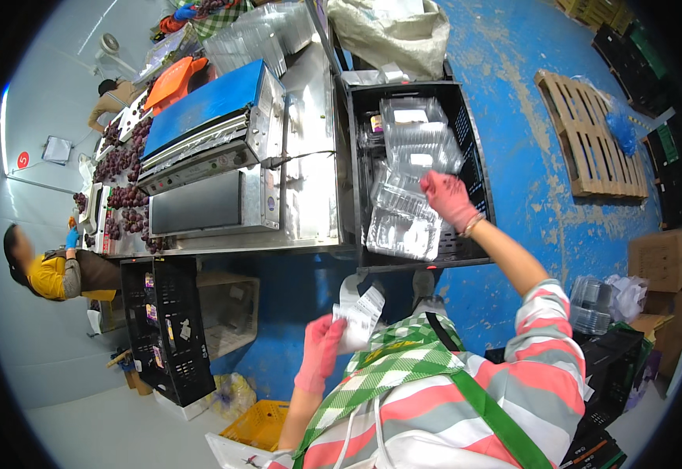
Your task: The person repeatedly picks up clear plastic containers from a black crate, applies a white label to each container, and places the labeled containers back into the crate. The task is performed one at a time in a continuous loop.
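Observation:
My left hand (320, 349), in a pink glove, pinches a strip of white printed labels (360, 311) in front of the green checked apron. Its loose end curls up towards the table. My right hand (449, 196), gloved in pink too, is over clear plastic clamshell containers (405, 231) in a black plastic crate (484, 176). Its fingers are curled at the containers; whether they grip one or a label cannot be told. White labels (421, 159) lie on some of the containers.
Left of the crate, a steel table (311, 199) bears a blue-topped wrapping machine (212, 117) and red grapes (124, 164). A person in yellow (53, 275) works beyond. A stack of black crates (165, 328) stands below. A wooden pallet (593, 135) lies at right.

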Demonstrator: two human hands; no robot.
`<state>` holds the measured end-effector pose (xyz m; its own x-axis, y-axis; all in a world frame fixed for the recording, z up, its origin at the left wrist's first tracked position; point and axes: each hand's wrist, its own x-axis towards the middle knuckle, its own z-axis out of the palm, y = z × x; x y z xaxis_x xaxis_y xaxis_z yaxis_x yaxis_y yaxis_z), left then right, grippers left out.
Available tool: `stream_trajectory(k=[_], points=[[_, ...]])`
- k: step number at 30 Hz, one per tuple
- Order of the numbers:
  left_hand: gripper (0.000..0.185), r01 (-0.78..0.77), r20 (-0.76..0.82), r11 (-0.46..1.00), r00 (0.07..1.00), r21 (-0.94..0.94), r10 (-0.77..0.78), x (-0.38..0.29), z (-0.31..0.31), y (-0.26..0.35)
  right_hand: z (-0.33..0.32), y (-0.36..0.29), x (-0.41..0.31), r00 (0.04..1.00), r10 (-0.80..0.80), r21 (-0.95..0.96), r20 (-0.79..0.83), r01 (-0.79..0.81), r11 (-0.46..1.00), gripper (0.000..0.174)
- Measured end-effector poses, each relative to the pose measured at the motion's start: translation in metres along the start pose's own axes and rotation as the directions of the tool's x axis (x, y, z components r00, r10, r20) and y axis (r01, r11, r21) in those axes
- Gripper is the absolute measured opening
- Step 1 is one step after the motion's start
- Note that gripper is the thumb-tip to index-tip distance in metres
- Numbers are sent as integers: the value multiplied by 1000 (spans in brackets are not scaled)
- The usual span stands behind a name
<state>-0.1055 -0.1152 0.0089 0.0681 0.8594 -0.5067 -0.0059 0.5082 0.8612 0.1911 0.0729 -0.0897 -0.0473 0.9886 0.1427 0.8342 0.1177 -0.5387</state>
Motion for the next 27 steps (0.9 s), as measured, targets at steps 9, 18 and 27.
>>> stream_trajectory(k=[9,18,27], points=[[27,-230,204,971,949,-62,238,51,72,76,-165,-107,8,899,125,469,419,-332,818,16],[32,-233,180,972,955,-43,237,65,89,78,-175,-114,-4,884,109,512,455,-361,780,19],[18,-478,254,227,744,849,618,99,76,48,-181,-74,6,988,94,486,-122,-23,873,15]])
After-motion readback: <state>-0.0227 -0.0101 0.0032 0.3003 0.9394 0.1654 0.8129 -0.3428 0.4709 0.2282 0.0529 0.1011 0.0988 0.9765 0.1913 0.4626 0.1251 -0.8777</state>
